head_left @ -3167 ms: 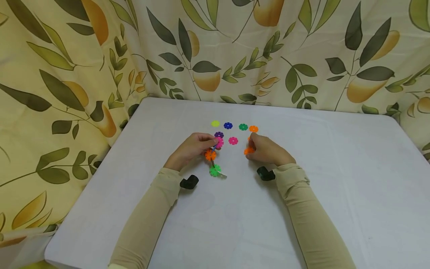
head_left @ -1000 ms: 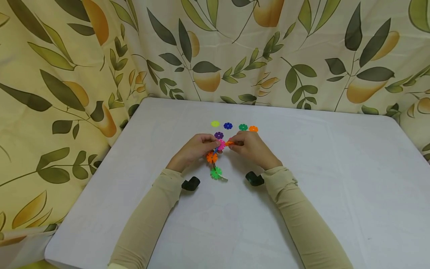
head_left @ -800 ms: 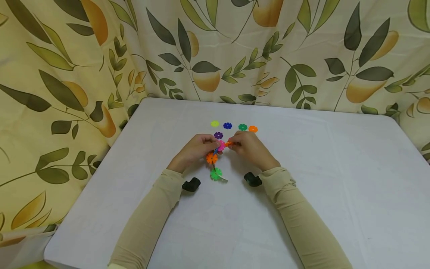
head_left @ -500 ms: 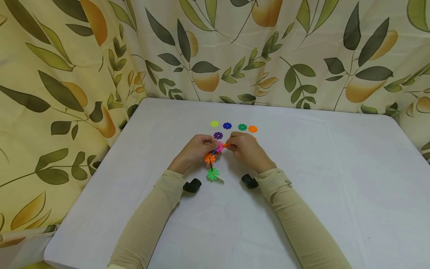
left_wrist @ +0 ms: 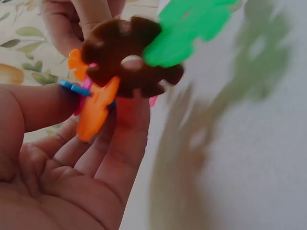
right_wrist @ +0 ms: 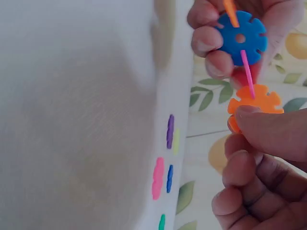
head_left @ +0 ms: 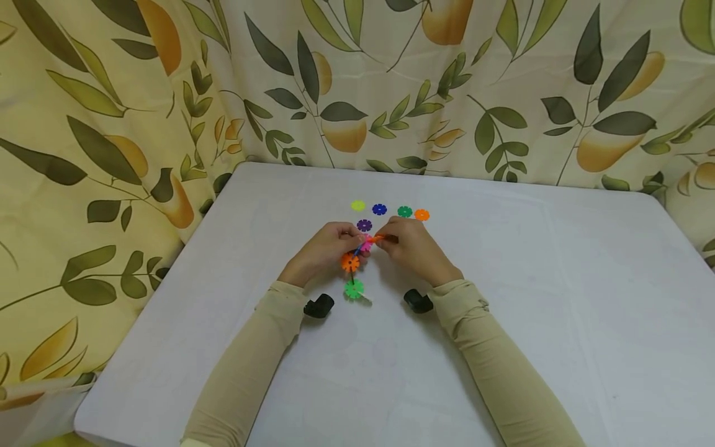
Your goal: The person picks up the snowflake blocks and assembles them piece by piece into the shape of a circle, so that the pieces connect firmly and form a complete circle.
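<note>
My left hand (head_left: 324, 248) pinches a chain of notched plastic interlocking discs near its upper end. Green (head_left: 354, 288), brown (left_wrist: 110, 60), orange (head_left: 350, 262), blue (right_wrist: 242, 38) and pink (head_left: 365, 242) discs are slotted edge to edge in it, and the lower end hangs down. Between thumb and fingers, my right hand (head_left: 416, 248) pinches another orange disc (right_wrist: 259, 100). Its edge meets the pink disc's edge in the right wrist view; how deep the slots engage, I cannot tell. Something pale sticks out beside the green disc, too small to make out.
Loose discs lie flat on the white table (head_left: 530, 310) beyond the hands: yellow (head_left: 358, 205), dark blue (head_left: 379, 209), green (head_left: 404, 212), orange (head_left: 421, 215), purple (head_left: 364, 225). A pink loose disc (right_wrist: 157, 178) shows in the right wrist view. A patterned curtain (head_left: 447, 93) hangs behind.
My right hand has picked up an orange disc at the right and carried it left to the pink disc. Over the last second both hands have stayed close together, moving only slightly.
</note>
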Tool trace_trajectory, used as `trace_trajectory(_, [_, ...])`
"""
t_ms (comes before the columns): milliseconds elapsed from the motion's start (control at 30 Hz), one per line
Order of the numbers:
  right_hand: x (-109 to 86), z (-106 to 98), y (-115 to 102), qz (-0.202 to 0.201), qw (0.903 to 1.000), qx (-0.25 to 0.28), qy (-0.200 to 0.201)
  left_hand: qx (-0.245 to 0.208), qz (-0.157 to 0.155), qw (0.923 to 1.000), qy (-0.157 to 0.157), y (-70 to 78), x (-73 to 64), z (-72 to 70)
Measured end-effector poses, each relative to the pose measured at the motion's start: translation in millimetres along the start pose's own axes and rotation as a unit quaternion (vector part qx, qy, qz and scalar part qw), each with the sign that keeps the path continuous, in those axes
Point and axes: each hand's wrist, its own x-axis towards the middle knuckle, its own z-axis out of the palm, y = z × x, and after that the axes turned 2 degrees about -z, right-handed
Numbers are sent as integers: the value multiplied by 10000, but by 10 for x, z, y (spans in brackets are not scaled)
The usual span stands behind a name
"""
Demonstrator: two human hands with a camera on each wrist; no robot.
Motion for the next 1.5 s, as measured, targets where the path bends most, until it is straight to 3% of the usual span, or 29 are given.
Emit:
trace_trajectory(200, [26,-5,19,474,9987,191,-70,67,-127,9994,-313,4,-22,-81])
trace_trajectory(400, [28,17,69,828,9957,334,239,232,-189,9978,-600,-33,-29,-167])
trace_trajectory(600, [101,54,78,923,9936,509,412,90,-172,9933,-1142,-115,-15,-276])
trace_trajectory(800, [201,78,82,913,9934,549,431,-137,-252,9911,-1301,-210,7,-333])
trace_trajectory(1067, [380,121,177,1070,9939,284,-15,-262,-181,9908,-1317,-254,15,-341])
trace_trajectory(1367, [593,238,282,1223,9877,-232,-946,-505,-71,9881,-1453,-300,32,-346])
trace_trajectory(1500, [640,272,279,1186,9872,-271,-1031,-621,-15,9871,-1476,-328,49,-356])
